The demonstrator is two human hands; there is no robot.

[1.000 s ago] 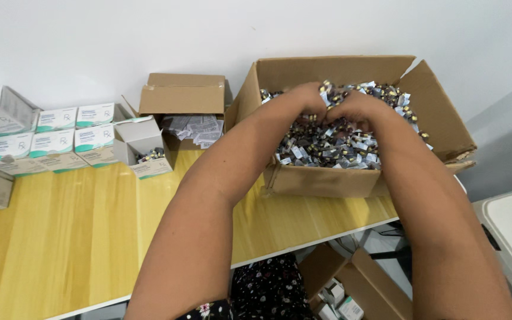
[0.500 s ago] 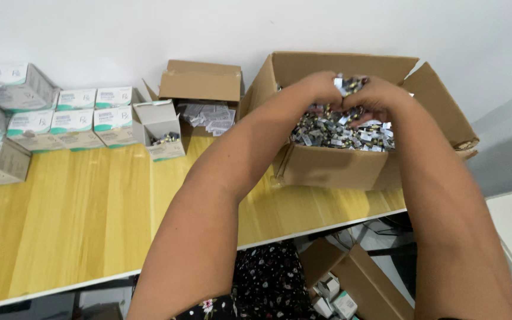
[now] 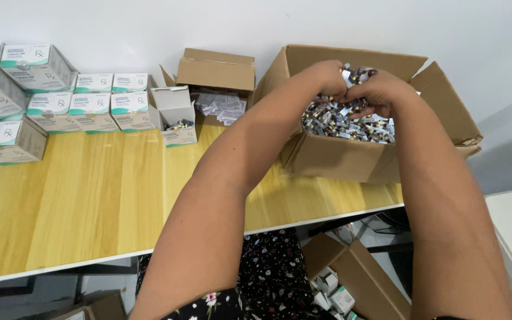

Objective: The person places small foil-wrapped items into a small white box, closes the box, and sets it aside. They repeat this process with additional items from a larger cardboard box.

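A heap of small vials (image 3: 345, 121) is filling the big carton (image 3: 339, 160) at the table's far right. Both hands are cupping together above it, the left hand (image 3: 326, 78) and right hand (image 3: 379, 92) touching and closing on a scoop of vials. The carton is sitting on a yellow wooden table (image 3: 90, 189) against a white wall (image 3: 149, 29). A smaller carton (image 3: 216, 71) and white-green boxes (image 3: 60, 101) are standing to the left.
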